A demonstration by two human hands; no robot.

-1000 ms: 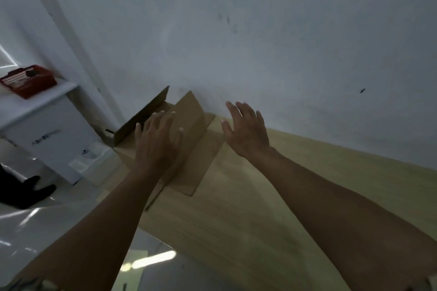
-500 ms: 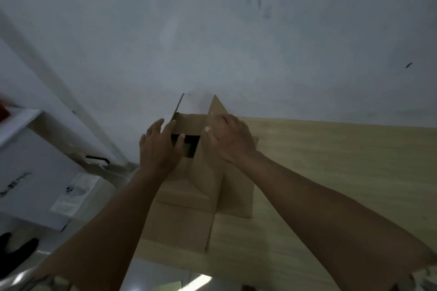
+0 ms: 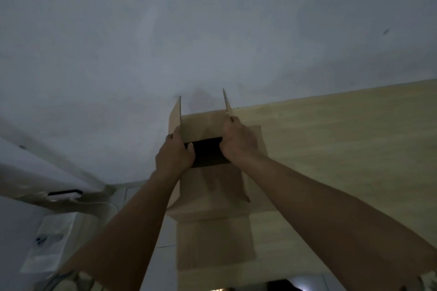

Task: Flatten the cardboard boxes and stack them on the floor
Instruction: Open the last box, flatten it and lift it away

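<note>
A brown cardboard box [image 3: 210, 186] stands open on the left end of a light wooden table [image 3: 331, 149], against the wall. Its dark inside shows between my hands. My left hand [image 3: 175, 156] grips the box's left side wall, fingers hooked over the edge. My right hand [image 3: 238, 144] grips the right side wall the same way. Two flaps stick up at the far side and one lies flat toward me.
A grey-white wall [image 3: 212, 30] rises right behind the table. At lower left, beyond the table's edge, are a white cabinet or box [image 3: 14, 220] and a clear plastic bag [image 3: 49, 243] on the floor.
My hands have moved from resting on the flaps to gripping both side walls. The box has turned square to me and its opening is wider. My view has swung to the right.
</note>
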